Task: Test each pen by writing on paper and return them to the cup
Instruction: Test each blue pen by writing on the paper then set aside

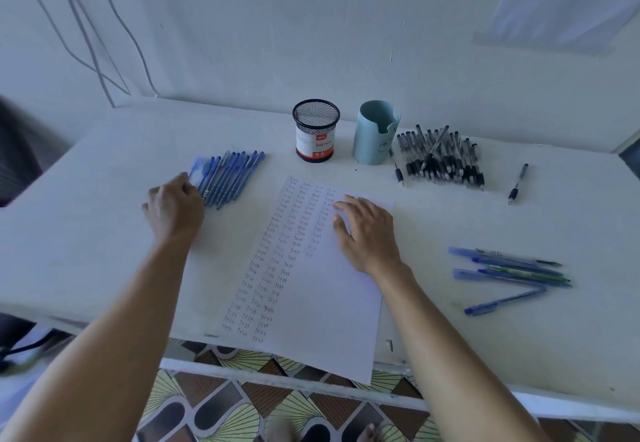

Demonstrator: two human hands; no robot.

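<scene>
Right now your left hand [175,204] is at the near ends of the row of blue pens [230,178] on the left of the surface [104,251]. Its fingers are curled over the leftmost pens. One blurred blue pen [194,168] sticks out past the fingertips, but you cannot tell from this view whether it is pinched or only touched.

Your right hand [369,233] lies palm down on the paper [322,303], fingers relaxed and a little spread, holding nothing. It rests on the sheet's right half, just beside the handwritten columns of "test" that fill the left half. The sheet sits between your arms, and its near corner hangs over the front edge of the surface.

Behind the paper, the black mesh cup [316,130] with a white and red label stands upright, and the pale blue cup [375,133] stands just to its right. A heap of black pens [440,159] lies beside the blue cup, with a lone black pen [517,183] well apart to the right. Near your right forearm lies a loose group of mixed pens [509,268], and a single blue pen [504,301] lies just in front of it.
</scene>
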